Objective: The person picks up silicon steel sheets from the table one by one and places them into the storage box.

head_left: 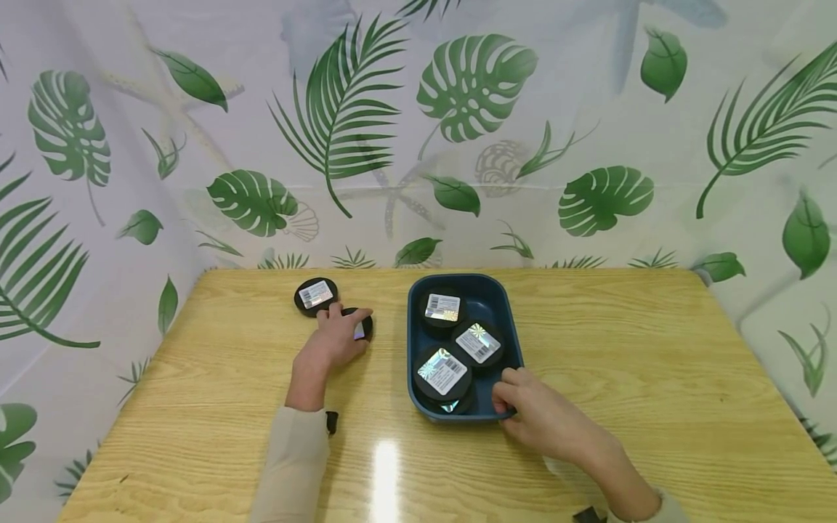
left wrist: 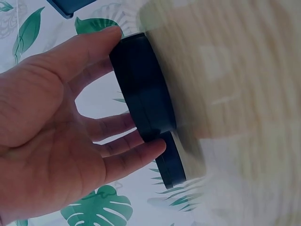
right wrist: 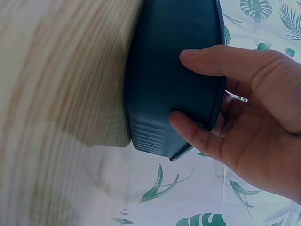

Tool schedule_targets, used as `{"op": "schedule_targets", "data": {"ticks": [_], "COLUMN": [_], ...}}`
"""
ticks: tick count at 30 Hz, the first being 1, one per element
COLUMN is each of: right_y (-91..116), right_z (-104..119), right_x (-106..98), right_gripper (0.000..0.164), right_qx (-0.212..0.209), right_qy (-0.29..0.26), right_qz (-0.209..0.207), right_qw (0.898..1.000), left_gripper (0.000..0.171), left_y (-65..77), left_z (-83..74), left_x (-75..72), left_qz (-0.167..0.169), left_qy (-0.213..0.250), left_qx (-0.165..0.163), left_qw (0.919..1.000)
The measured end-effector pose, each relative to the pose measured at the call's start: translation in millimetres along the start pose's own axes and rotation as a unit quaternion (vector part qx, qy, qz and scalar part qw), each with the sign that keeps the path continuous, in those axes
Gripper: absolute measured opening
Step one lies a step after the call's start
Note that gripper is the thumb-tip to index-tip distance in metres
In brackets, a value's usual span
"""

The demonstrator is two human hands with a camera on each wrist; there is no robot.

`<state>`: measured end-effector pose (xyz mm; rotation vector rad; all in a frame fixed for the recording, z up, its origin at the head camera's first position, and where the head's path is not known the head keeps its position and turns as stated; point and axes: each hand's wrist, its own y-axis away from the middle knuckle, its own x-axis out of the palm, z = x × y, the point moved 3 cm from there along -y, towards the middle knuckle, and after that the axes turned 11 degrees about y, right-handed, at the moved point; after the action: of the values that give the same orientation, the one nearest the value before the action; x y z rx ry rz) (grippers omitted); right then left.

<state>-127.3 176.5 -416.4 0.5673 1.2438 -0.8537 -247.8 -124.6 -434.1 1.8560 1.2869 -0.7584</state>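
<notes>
On the left of the table, my left hand [head_left: 336, 338] reaches over a flat round black container [head_left: 362, 327] with a label on top. Thumb and fingers span its sides in the left wrist view, holding the dark container [left wrist: 143, 89] low at the table. A second round black container [head_left: 316, 296] lies just behind it. My right hand [head_left: 546, 414] grips the near right corner of a dark blue tray [head_left: 464, 418]. Seen from the right wrist, the thumb lies on the outer wall of the tray [right wrist: 164, 70] while other fingers go over the rim.
Inside the tray lie several labelled black containers [head_left: 479, 343], with one stacked on another at the near left [head_left: 443, 374]. The wooden table [head_left: 628, 349] extends to both sides. Behind it hangs a leaf-printed cloth [head_left: 392, 145].
</notes>
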Motion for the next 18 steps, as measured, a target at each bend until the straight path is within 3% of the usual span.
{"op": "schedule_targets", "data": {"ticks": [18], "right_y": [0.6], "right_z": [-0.6], "right_x": [2.3], "right_gripper": [0.036], "right_qx": [-0.001], "right_qy": [-0.001], "right_qz": [-0.006], "right_qw": [1.000], "left_gripper": [0.060], "left_y": [0.3], "left_z": [2.6], "left_x": [0.4], "left_qz": [0.013], "left_qy": [0.004], "left_qx": [0.022], "left_qw": [0.9997]}}
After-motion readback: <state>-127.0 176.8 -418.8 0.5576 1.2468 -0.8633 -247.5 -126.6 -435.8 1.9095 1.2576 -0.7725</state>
